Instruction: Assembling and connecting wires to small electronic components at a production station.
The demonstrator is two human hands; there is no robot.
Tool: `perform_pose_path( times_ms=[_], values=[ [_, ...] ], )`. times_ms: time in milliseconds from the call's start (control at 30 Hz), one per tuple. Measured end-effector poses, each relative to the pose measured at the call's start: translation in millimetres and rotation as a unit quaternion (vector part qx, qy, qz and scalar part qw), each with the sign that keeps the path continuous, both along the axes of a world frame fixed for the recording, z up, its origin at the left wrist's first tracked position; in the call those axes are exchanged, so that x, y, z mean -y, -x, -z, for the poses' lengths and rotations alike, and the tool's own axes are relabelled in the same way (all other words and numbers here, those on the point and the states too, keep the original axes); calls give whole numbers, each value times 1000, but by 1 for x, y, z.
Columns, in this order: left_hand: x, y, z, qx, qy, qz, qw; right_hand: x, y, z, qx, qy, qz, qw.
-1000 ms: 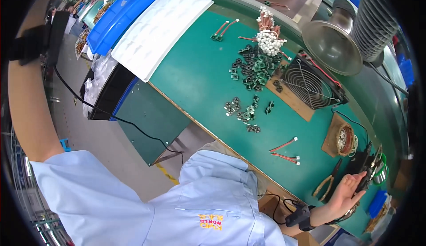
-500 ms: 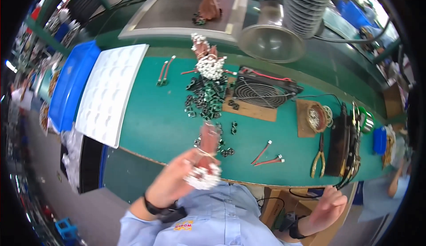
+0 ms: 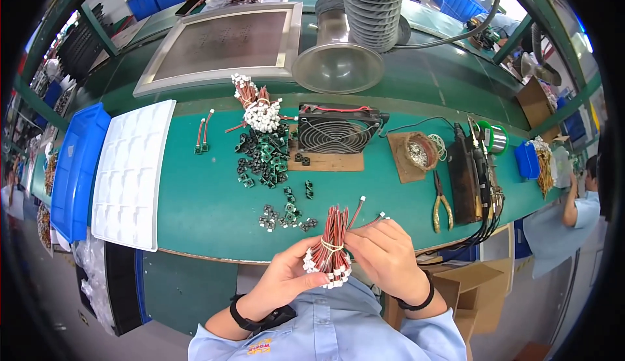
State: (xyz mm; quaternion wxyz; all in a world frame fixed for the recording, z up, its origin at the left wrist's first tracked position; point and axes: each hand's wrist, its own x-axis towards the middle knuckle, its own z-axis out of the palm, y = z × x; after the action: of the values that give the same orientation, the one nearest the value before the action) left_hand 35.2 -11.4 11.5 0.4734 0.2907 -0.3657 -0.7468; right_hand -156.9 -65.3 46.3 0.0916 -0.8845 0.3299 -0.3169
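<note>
My left hand [image 3: 281, 279] is wrapped round a bundle of thin red and dark wires [image 3: 333, 236] with white plugs at its lower end. A pale band ties the bundle at the middle. Against its right side are my right hand's [image 3: 388, 255] bent, closed fingers; what they pinch is hidden. Just beyond that hand, a loose wire with a white plug [image 3: 359, 203] lies on the green mat, and another one's plug shows above the fingers. Small green and black circuit parts [image 3: 263, 156] are heaped beyond the bundle, with more tied wires [image 3: 262, 115] at their far end.
A white compartment tray [image 3: 133, 172] and a blue bin [image 3: 81, 169] stand at left. A black fan [image 3: 338, 130] sits on cardboard at the back. Pliers [image 3: 443, 206], a tin [image 3: 420, 152] and a solder spool [image 3: 496, 138] are at right. A fume hood [image 3: 338, 68] hangs beyond.
My right hand has come from the lower right to the bundle. The left hand has brought the bundle to the right and turned it upright. The view has shifted; the other person's hand left the framed screen.
</note>
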Motion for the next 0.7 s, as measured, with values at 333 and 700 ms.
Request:
perform_pose_path(
  times_ms=[333, 700],
  values=[
    [5, 7, 12, 216, 118, -94, 965, -1, -3, -16, -77, 42, 27, 996],
    [10, 31, -1, 523, 310, -214, 764, 2, -5, -9, -169, 86, 59, 980]
  ],
)
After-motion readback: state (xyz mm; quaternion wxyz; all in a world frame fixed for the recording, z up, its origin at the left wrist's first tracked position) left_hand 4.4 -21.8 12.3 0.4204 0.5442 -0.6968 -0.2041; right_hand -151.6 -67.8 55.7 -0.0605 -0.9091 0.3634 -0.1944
